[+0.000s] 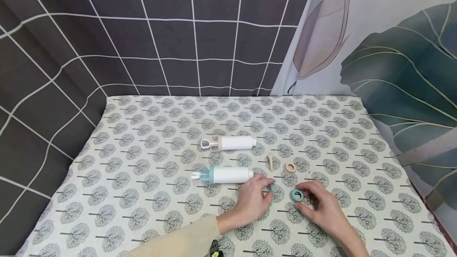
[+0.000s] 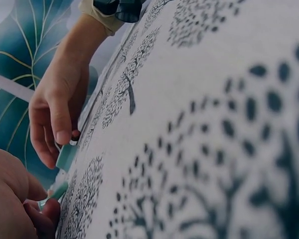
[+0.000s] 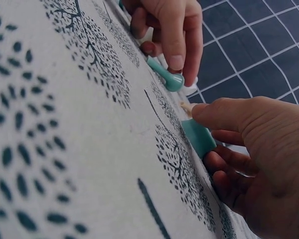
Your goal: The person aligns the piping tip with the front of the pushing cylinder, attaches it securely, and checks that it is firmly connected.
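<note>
My left hand [image 1: 251, 201] pinches a small green stick with a rounded head [image 3: 173, 82] between thumb and fingers, close over the cloth. To its right, my right hand [image 1: 323, 209] holds a green ring [image 1: 297, 195] by its edge, thumb on one side and fingers on the other. In the right wrist view that ring [image 3: 198, 138] stands out as a short, wide band beside the thumb. A white cylinder with a green collar [image 1: 232, 175] lies just beyond my left hand. Behind the hands lie a peach stick [image 1: 270, 162] and a peach ring [image 1: 290, 167].
A second white cylinder with a peach collar [image 1: 237, 142] lies farther back, parallel to the green-collared one. Everything rests on a tree-patterned tablecloth [image 1: 143, 193]. A dark gridded curtain [image 1: 171, 39] hangs behind the table, and a leaf-patterned cloth [image 1: 403, 70] hangs at the right.
</note>
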`<move>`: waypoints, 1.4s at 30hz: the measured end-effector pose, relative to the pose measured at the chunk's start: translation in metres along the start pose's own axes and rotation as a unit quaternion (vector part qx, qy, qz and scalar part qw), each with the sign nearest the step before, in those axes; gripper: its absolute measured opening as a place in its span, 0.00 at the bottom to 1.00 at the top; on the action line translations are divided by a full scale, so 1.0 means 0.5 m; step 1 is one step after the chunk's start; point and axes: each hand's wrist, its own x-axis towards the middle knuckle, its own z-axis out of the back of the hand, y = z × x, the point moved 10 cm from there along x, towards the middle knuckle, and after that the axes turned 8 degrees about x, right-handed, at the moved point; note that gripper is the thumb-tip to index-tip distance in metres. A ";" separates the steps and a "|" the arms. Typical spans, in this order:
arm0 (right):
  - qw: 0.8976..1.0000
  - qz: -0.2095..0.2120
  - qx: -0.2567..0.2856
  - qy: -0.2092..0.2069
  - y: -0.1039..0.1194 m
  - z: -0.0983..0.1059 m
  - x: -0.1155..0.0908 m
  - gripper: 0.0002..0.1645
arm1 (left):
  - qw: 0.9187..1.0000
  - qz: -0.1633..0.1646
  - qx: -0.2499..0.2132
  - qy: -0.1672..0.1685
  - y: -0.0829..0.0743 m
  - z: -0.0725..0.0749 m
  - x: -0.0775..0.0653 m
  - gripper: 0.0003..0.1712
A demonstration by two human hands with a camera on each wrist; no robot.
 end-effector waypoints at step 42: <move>0.999 0.023 -0.022 -0.005 0.015 -0.006 0.003 0.34 | 0.998 0.048 0.003 0.030 0.010 -0.011 0.004 0.08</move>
